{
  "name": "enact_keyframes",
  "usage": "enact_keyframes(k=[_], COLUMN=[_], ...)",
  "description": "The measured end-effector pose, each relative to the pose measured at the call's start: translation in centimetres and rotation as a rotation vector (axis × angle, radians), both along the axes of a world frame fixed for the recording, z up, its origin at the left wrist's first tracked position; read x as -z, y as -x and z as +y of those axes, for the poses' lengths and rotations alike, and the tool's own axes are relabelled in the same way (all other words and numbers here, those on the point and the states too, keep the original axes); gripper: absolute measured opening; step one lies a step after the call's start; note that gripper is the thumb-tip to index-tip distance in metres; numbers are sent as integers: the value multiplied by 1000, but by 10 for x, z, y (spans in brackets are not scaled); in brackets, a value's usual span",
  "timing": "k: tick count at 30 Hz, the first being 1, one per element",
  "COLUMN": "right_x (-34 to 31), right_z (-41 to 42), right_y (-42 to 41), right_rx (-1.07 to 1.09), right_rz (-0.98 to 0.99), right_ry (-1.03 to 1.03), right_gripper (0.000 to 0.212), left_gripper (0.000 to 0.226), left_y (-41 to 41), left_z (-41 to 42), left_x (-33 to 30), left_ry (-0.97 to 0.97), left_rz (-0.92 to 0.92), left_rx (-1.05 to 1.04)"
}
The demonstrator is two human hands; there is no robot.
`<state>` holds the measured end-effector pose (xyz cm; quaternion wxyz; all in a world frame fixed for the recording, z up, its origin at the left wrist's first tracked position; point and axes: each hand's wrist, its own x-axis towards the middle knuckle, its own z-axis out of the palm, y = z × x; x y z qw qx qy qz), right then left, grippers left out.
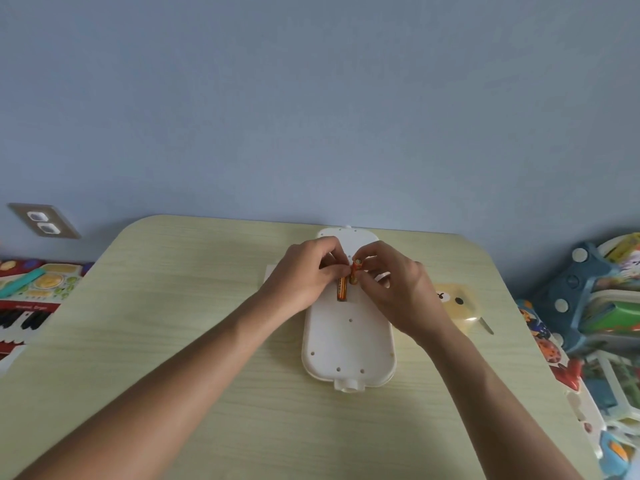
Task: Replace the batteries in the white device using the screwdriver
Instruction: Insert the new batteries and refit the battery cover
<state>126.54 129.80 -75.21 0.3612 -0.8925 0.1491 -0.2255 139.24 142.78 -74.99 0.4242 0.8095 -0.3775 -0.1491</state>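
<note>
The white device [348, 344] lies face down on the pale wooden table [194, 341], its long side running away from me. Its battery compartment near the middle is uncovered. One orange battery [342, 292] lies in the compartment. A second orange battery [355, 271] stands tilted, its far end raised. My right hand [398, 289] pinches this raised battery. My left hand [308, 271] rests on the device with its fingertips at the batteries. No screwdriver is clearly visible; a thin metal tip [486, 327] sticks out at the right.
A translucent yellow box with a bear face [457, 303] sits right of the device. A white flat piece [270, 273] peeks out behind my left hand. A toy keyboard [31, 299] lies left of the table, colourful toys [595, 306] at the right, a wall socket [43, 220] at the left.
</note>
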Motion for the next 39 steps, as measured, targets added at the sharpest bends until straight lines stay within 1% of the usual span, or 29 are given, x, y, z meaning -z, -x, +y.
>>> enact_keyframes(k=[5, 7, 10, 13, 15, 20, 27, 30, 33, 36, 39], right_x=[2, 3, 5, 4, 3, 5, 2, 1, -2, -3, -1], right_z=[-1, -1, -2, -2, -3, -4, -1, 1, 2, 3, 3], right_y=[-1, -1, -1, 2, 6, 13, 18, 20, 17, 13, 11], right_rx=[-50, -60, -64, -76, -89, -130, -174, -162, -103, -45, 11], right_rz=[-9, 2, 11, -27, -35, -13, 12, 17, 49, 90, 138], right_ry=[114, 141, 187, 281, 322, 345, 364, 319, 248, 211, 146], right_gripper=[13, 15, 19, 16, 19, 22, 25, 23, 16, 24, 41], left_gripper=[6, 7, 12, 16, 19, 26, 27, 27, 35, 53, 67], left_y=[0, 0, 0, 1, 1, 0, 3, 4, 6, 7, 4], left_z=[2, 4, 5, 6, 8, 17, 23, 23, 26, 27, 26], left_x=[0, 3, 6, 8, 9, 11, 10, 10, 10, 12, 13], left_ry=[-29, -31, -33, -35, -34, -49, -79, -89, -92, -109, -165], left_rz=[-146, -164, -222, -299, -357, -505, -611, -583, -407, -296, -214], left_rx=[7, 6, 29, 59, 84, 156, 227, 213, 138, 104, 112])
